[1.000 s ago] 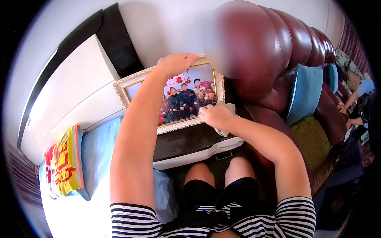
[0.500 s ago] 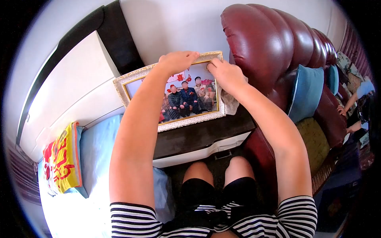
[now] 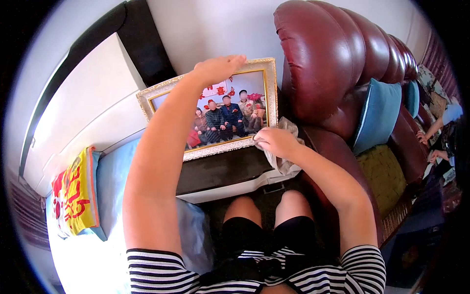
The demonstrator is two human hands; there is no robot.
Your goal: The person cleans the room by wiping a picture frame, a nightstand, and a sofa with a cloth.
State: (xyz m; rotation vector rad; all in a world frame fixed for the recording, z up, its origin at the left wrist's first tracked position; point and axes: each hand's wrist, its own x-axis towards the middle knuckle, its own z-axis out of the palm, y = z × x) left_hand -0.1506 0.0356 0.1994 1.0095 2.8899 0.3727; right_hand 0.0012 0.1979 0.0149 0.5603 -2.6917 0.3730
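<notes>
A framed group photo point(image 3: 230, 117) with an ornate white and gold border stands tilted on a dark-topped cabinet point(image 3: 220, 171). My left hand point(image 3: 220, 69) grips its top edge, the fingers lying along the border; my left forearm covers the picture's left part. At the lower right corner, my right hand point(image 3: 278, 142) is closed on a greyish cloth point(image 3: 289, 164), pressing it against the bottom border. The cloth's loose end hangs over the cabinet's front edge.
A maroon leather sofa point(image 3: 325, 59) with a blue cushion point(image 3: 377, 115) stands close on the right. On the left are a white headboard point(image 3: 83, 93), a bed with a light blue sheet and a yellow-red pillow point(image 3: 76, 196). Another person's hands point(image 3: 422, 137) show at far right.
My right hand has moved down with the cloth from the frame's top right corner to its lower right corner. My left hand stays on the top edge.
</notes>
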